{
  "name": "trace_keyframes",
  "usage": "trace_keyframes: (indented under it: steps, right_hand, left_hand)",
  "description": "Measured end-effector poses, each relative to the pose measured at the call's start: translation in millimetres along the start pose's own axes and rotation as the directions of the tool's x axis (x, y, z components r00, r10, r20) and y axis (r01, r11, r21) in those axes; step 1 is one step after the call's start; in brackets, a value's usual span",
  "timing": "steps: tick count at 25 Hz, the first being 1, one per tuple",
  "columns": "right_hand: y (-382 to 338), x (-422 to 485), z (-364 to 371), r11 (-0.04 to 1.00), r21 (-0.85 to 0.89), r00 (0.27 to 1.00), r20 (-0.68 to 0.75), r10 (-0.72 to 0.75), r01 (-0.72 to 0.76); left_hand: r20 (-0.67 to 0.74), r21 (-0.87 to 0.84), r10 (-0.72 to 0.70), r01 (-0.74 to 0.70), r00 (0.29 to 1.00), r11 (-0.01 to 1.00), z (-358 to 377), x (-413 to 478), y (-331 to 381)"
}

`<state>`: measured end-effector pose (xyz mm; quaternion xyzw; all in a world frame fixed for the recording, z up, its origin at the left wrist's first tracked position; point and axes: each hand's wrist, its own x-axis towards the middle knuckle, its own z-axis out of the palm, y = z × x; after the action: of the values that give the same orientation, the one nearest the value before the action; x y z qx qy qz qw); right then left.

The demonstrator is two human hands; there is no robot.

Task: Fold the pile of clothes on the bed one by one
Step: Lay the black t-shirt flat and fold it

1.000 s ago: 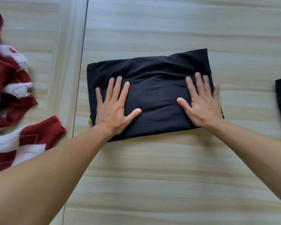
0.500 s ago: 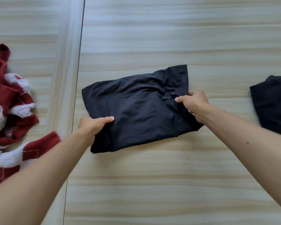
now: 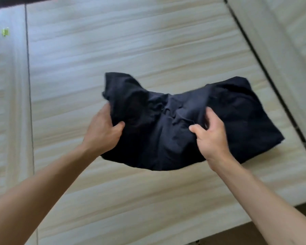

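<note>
Hands set apart: left hand [image 3: 102, 131] and right hand [image 3: 212, 137] each clamp one end of the folded dark navy cloth garment [image 3: 148, 142], apparently lifted off the pale wood-grain bed surface [image 3: 131, 41]. It overlaps what seems another dark folded piece [image 3: 249, 117]. Folding looks finished; next, lay it square on top.

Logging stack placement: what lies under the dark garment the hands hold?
Beneath the dark garment: pale striped surface, and at right apparently another dark cloth; how far it runs underneath is hidden.
</note>
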<state>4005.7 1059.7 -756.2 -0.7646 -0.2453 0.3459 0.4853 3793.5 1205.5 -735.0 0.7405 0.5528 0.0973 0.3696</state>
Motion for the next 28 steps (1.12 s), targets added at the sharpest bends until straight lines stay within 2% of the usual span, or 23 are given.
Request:
trace_keyframes:
  steps: [2,6,9,11,13,15,16,17,18,19,20,21,22,24,26,28]
  right_hand:
    - [-1,-6,-69,0.995,0.098,0.984,-0.177,0.011,0.006]
    - [26,-14,-171,0.924,0.379,0.894,-0.394,0.213,-0.053]
    - [70,-18,-192,0.864,0.477,0.82,-0.422,0.388,-0.163]
    - [109,-19,-183,0.802,0.522,0.766,-0.375,0.522,-0.291]
    - [143,-20,-172,0.73,0.536,0.7,-0.317,0.64,-0.424]
    - [160,-18,-167,0.675,0.536,0.622,-0.314,0.717,-0.507]
    - [161,-18,-167,0.695,0.483,0.591,-0.376,0.714,-0.532]
    - [158,-19,-168,0.765,0.363,0.588,-0.491,0.642,-0.532]
    - [152,-20,-169,0.854,0.179,0.626,-0.609,0.487,-0.489]
    - [146,-20,-169,0.919,-0.029,0.692,-0.668,0.275,-0.393]
    - [143,-17,-166,0.935,-0.225,0.769,-0.636,0.073,-0.275]
    - [140,-12,-163,0.896,-0.401,0.847,-0.528,-0.056,-0.191]
    - [140,-4,-161,0.832,-0.533,0.912,-0.401,-0.089,-0.153]
    - [153,14,-161,0.693,-0.703,0.98,-0.199,0.021,-0.158]
    - [165,26,-162,0.56,-0.808,0.979,-0.098,0.177,-0.182]
    - [158,32,-161,0.512,-0.829,0.964,-0.108,0.245,-0.223]
  left_hand:
    - [0.099,0.039,0.167,-0.172,0.981,0.984,25,23,69]
    - [0.263,0.047,0.365,-0.39,0.893,0.92,91,80,195]
    - [0.396,0.166,0.363,-0.454,0.843,0.875,147,126,248]
    - [0.422,0.301,0.307,-0.451,0.853,0.84,184,155,251]
    - [0.352,0.499,0.267,-0.421,0.897,0.757,218,166,238]
    - [0.248,0.603,0.357,-0.431,0.901,0.671,248,156,223]
    - [0.246,0.588,0.436,-0.491,0.866,0.643,262,144,217]
    - [0.283,0.554,0.491,-0.558,0.824,0.618,274,130,210]
    - [0.359,0.534,0.491,-0.606,0.794,0.589,284,115,202]
    - [0.449,0.534,0.432,-0.623,0.782,0.572,294,103,194]
    - [0.532,0.545,0.331,-0.615,0.779,0.57,303,96,184]
    - [0.59,0.564,0.229,-0.598,0.774,0.569,312,93,176]
    - [0.623,0.581,0.162,-0.591,0.766,0.559,317,95,170]
    - [0.649,0.575,0.152,-0.612,0.745,0.543,315,99,169]
    - [0.648,0.531,0.236,-0.652,0.724,0.541,296,95,169]
    - [0.626,0.453,0.336,-0.679,0.704,0.578,268,83,163]
